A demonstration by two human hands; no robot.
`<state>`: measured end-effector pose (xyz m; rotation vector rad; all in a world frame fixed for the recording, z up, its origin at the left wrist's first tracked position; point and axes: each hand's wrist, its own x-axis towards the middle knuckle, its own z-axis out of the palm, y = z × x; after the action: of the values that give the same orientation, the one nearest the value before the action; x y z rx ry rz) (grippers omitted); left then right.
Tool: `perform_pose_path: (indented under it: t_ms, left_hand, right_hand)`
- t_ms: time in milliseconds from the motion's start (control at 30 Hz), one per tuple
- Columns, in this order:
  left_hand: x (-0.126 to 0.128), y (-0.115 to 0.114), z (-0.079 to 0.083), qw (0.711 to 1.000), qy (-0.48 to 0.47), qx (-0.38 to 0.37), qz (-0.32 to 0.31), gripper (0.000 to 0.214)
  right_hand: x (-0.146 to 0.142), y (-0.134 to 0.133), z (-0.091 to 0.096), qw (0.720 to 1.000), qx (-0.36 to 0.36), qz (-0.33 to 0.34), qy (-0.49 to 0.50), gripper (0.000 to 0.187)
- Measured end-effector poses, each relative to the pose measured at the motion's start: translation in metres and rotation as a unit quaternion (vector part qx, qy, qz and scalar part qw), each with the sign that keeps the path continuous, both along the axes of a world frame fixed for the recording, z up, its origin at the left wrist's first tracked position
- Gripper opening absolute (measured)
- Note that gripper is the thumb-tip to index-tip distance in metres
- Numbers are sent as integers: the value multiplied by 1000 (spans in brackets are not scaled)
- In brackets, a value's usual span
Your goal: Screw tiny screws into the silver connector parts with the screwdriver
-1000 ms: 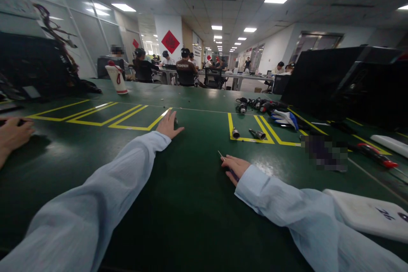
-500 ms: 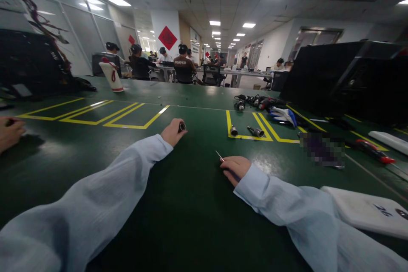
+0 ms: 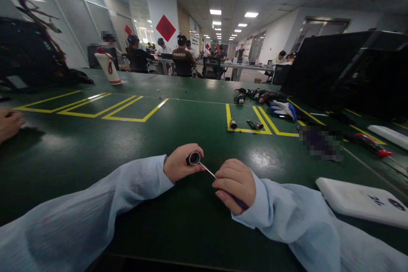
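I had drawn my left hand [image 3: 178, 166] back from the yellow lines [image 3: 134, 120] toward the desk's [image 3: 95, 148] near edge, its fingers [image 3: 185, 155] closed around the small socket [image 3: 193, 158]. My right hand [image 3: 235, 183] had lifted, fingers [image 3: 227, 171] pinching the thin screwdriver [image 3: 208, 172]. Its tip seemed to meet the socket's rim, so I judged that work on the socket could begin.

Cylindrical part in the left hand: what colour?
The cylindrical part is black with a silvery rim; head view shows it best.
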<state>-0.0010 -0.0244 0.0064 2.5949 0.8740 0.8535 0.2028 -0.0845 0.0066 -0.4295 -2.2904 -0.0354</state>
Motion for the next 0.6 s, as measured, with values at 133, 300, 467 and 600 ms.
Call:
perform_pose_path:
  t_ms: [133, 300, 467, 600]
  left_hand:
    - [0, -1, 0, 999, 35, 9, -18, 27]
    - [2, -4, 0, 988, 123, 45, -81, 22]
    - [5, -10, 0, 972, 185, 113, -88, 21]
    - [9, -15, 2, 952, 247, 169, -66, 20]
  right_hand:
    - [0, 3, -2, 1000, -18, 0, 16, 15]
    - [3, 1, -2, 1000, -21, 1, -12, 12]
    - [4, 0, -2, 999, -3, -4, -32, 15]
    - [4, 0, 0, 1000, -3, 5, -21, 16]
